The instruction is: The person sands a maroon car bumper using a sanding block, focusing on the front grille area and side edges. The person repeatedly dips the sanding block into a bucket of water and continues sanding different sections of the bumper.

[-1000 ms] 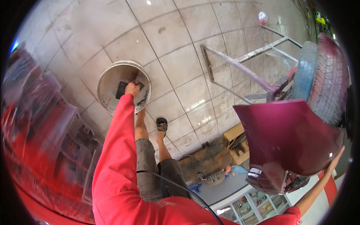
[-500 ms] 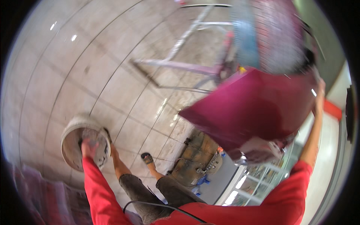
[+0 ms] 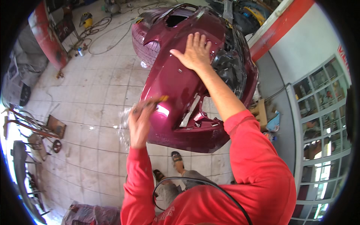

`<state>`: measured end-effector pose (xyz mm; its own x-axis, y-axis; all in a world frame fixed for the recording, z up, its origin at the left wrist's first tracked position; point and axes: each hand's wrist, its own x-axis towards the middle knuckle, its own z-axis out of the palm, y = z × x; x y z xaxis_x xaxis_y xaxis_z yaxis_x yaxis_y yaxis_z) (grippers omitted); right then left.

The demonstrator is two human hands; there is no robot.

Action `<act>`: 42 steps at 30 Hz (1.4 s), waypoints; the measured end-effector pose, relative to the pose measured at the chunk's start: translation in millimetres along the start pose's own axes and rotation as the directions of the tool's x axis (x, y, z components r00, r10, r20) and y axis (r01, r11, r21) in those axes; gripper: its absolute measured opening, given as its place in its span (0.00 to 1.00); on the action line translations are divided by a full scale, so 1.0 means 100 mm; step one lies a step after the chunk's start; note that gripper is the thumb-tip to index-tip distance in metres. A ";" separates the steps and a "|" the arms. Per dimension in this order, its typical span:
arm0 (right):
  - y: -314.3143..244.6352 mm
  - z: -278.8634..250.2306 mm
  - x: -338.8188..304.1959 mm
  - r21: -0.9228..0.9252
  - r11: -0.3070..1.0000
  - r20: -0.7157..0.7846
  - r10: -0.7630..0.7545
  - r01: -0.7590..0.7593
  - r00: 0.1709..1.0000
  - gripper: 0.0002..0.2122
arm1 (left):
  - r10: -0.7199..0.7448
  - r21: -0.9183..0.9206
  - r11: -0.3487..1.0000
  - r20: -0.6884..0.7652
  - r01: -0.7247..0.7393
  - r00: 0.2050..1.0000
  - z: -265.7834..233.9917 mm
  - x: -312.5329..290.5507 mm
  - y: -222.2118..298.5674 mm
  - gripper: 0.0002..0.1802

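- Fingers of the right hand (image 3: 197, 56) are spread wide, palm down and flat on the maroon bumper, with the thumb pointing out to the left.
- Fingers of the left hand (image 3: 138, 123) are bent around a dark pad (image 3: 144, 104), blurred; its yellow end (image 3: 163, 98) sticks out over the bumper, and whether it touches the paint cannot be told.
- A clear, shimmering blur (image 3: 124, 127) lies just beside the left hand; whether it is water or film is unclear.
- The maroon bumper (image 3: 180, 84) sits in front of the person, under both hands, glossy, with a bright reflection near the yellow end and an opening in its right side.
- Dark glossy plastic (image 3: 232, 60) shows along the bumper's right, beside the right wrist.
- A tyre (image 3: 148, 54) tinged maroon stands under the bumper's far left side.
- Red sleeves (image 3: 258, 161) cover both arms; a black cable (image 3: 221, 186) loops across the chest.
- Sandalled feet (image 3: 177, 160) stand on the pale tiled floor (image 3: 101, 150) near the bumper's closest edge.
- Farther right, a cardboard box (image 3: 259, 114) lies near a glass-fronted cabinet (image 3: 302, 123).
- Far left, a yellow-and-black canister (image 3: 86, 20) stands beside coiled hose (image 3: 100, 30), beyond a red post (image 3: 47, 39).
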<state>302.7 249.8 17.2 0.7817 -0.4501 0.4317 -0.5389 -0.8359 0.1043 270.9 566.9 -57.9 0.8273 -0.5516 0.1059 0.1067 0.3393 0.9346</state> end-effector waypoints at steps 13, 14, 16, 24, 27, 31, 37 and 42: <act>0.96 -0.18 -0.58 0.176 0.898 -0.280 -0.346 0.402 0.895 0.31 | 0.433 0.676 0.297 0.535 -0.675 0.726 1.14 1.22 0.45 0.29; 1.23 -0.24 -0.39 0.203 0.941 -0.158 -0.243 0.272 0.957 0.33 | 0.395 0.666 0.214 0.610 -0.714 0.687 0.96 1.11 0.22 0.31; 1.90 -0.16 -0.17 0.154 0.969 0.180 0.167 -0.195 0.969 0.44 | 0.348 0.661 0.162 0.656 -0.732 0.670 0.86 0.71 -0.15 0.34; 2.15 -0.06 -0.17 0.337 0.890 0.347 0.187 -0.309 0.919 0.46 | 0.220 0.667 0.094 0.710 -0.739 0.668 1.54 1.33 0.05 0.45; 2.09 -0.04 -0.16 0.368 0.882 0.320 0.176 -0.293 0.931 0.45 | 0.227 0.659 0.015 0.730 -0.752 0.645 1.82 1.79 0.04 0.46; 2.14 -0.03 -0.27 0.347 0.889 0.327 0.185 -0.300 0.927 0.42 | 0.189 0.621 0.085 0.758 -0.779 0.624 1.17 0.99 -0.24 0.53; 2.10 -0.10 -0.35 0.384 0.888 0.236 0.168 -0.251 0.957 0.37 | 0.306 0.808 0.311 0.414 -0.501 0.857 0.52 1.05 -0.35 0.51; 1.99 0.02 -0.32 0.397 0.900 0.172 0.120 -0.180 0.978 0.38 | 0.253 0.835 0.541 -0.053 -0.096 0.966 0.48 1.42 -0.50 0.47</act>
<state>171.4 97.4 22.5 0.7538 -0.5941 0.2806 -0.5008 -0.7960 -0.3400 356.9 435.0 -72.9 0.8552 -0.4068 0.3211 -0.4827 -0.3996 0.7794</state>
